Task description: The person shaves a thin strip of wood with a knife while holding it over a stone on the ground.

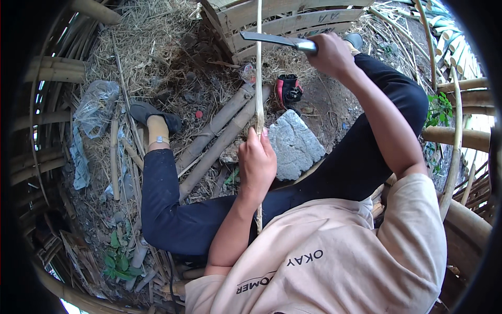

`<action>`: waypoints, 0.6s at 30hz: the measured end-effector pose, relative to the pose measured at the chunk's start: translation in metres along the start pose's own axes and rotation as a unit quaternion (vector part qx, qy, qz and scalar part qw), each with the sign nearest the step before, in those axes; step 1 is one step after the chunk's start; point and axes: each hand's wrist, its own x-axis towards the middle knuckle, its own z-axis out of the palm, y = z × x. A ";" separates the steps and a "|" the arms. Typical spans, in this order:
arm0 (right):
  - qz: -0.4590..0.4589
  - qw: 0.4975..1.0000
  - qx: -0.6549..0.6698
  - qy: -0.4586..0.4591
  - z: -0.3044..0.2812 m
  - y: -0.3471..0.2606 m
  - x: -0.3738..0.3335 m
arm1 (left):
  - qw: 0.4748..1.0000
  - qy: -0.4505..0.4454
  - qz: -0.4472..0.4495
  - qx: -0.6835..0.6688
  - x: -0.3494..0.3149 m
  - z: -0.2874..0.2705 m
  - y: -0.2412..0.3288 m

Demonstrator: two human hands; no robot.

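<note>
My left hand (257, 166) is wrapped round a long, thin, pale wooden stick (259, 99), with the thumb lying along it. The stick runs upright through the picture, from the top edge down past my wrist to my lap. In my right hand (332, 56) is a knife (272, 39), gripped by its handle, its long blade pointing left. Near its tip the blade crosses the upper part of the stick; whether the two touch, I cannot tell. Most of the knife's handle is hidden in my fist.
Between my legs lie a grey stone block (294, 146), two bamboo poles (219, 128) and a red and black object (289, 90). A slatted crate (282, 26) stands ahead. At left is a clear plastic bag (97, 109). Cut bamboo (455, 47) is piled far right; straw covers the ground.
</note>
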 end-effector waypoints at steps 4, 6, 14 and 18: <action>-0.002 0.988 0.139 -0.070 0.007 -0.037 -0.022 | 0.997 -0.014 -0.026 -0.074 0.011 -0.008 -0.013; -0.064 0.989 0.074 -0.115 0.002 -0.047 -0.029 | 0.994 -0.031 -0.029 -0.103 0.015 -0.007 -0.027; -0.122 0.974 0.068 -0.179 0.022 -0.061 -0.049 | 0.982 -0.037 -0.023 -0.181 0.019 0.001 -0.036; -0.115 0.977 0.047 -0.172 0.024 -0.064 -0.050 | 0.992 -0.020 -0.009 -0.127 0.016 -0.001 -0.031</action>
